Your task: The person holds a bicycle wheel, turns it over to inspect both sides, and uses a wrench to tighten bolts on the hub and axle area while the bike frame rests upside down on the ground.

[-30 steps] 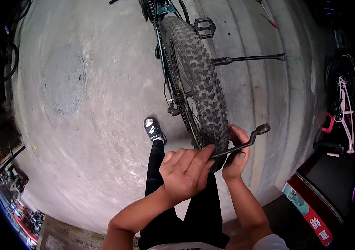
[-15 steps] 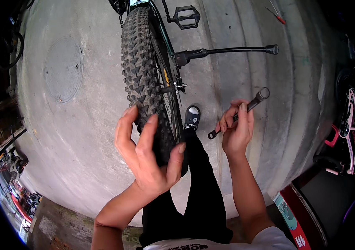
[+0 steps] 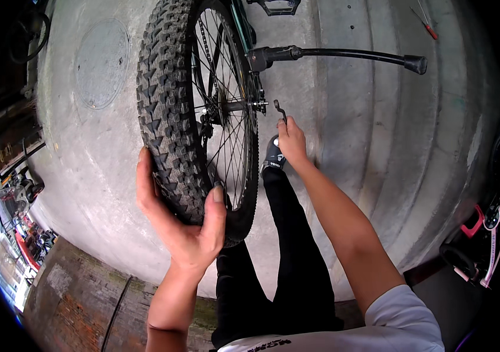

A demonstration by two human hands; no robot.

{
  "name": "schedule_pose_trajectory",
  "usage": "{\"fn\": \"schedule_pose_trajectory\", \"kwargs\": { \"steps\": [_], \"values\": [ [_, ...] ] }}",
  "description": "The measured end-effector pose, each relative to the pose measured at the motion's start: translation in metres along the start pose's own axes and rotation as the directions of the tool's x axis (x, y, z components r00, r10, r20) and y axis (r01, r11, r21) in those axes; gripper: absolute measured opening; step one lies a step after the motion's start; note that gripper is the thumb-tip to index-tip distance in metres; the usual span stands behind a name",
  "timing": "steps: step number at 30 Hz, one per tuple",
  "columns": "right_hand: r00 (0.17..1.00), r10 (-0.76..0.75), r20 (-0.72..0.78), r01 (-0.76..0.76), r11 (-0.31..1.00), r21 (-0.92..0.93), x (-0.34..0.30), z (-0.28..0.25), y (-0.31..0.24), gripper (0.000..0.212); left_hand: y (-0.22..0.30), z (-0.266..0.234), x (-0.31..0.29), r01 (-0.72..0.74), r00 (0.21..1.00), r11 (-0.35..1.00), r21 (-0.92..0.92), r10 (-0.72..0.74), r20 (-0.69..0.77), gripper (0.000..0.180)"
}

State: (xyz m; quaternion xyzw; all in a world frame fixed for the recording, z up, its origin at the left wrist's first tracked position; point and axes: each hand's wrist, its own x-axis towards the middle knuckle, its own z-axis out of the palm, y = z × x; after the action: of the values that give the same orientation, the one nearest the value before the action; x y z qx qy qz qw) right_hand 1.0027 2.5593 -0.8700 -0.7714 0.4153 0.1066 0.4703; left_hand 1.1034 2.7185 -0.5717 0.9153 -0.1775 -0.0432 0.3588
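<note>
A bicycle wheel with a knobbly black tyre (image 3: 170, 111) stands in front of me, its spokes and hub visible from the right side. My left hand (image 3: 188, 232) is wrapped round the near part of the tyre, thumb on the right sidewall and fingers on the left. In my closed right hand (image 3: 292, 141) is a dark ring spanner (image 3: 280, 108). Its raised ring end is just right of the threaded axle end (image 3: 260, 104), apart from it. My fist hides the spanner's other end.
A black kickstand (image 3: 349, 53) sticks out rightward above the axle. Beyond it are a pedal (image 3: 279, 7) and a red-handled screwdriver (image 3: 431, 29) on the concrete floor. A pink bicycle (image 3: 499, 217) stands far right. My shoe (image 3: 273, 154) is below my right hand.
My right hand has moved left toward the axle with the spanner, which has turned more upright. The left hand has closed more firmly round the tyre. The wheel now appears larger and closer.
</note>
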Motion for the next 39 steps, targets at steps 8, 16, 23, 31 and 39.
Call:
{"fn": "schedule_pose_trajectory", "kwargs": {
  "steps": [8,16,23,31,39],
  "values": [
    [0.995,-0.101,-0.005,0.1,0.994,-0.041,0.001,0.029,-0.02,0.029,-0.002,0.004,0.001,0.004,0.998,0.998,-0.065,-0.008,-0.063,0.086],
    [0.992,-0.097,0.076,0.108,0.982,-0.156,-0.004,0.027,-0.03,0.027,-0.006,0.006,0.001,0.023,0.998,0.99,-0.142,-0.031,-0.049,0.087],
    [0.994,-0.09,0.062,0.094,0.994,-0.059,-0.02,0.021,-0.024,0.025,-0.008,0.003,0.001,0.025,0.997,0.981,-0.19,-0.038,-0.066,0.093],
    [0.998,-0.014,0.065,0.021,0.995,-0.096,-0.042,0.022,-0.009,0.038,0.022,-0.015,0.076,-0.185,0.98,0.973,0.136,0.193,-0.049,0.078],
    [0.994,0.073,0.086,-0.057,0.983,-0.175,-0.048,0.033,-0.015,0.046,0.013,0.01,0.125,-0.023,0.997,0.956,0.292,0.002,0.073,0.065]
  ]
}}
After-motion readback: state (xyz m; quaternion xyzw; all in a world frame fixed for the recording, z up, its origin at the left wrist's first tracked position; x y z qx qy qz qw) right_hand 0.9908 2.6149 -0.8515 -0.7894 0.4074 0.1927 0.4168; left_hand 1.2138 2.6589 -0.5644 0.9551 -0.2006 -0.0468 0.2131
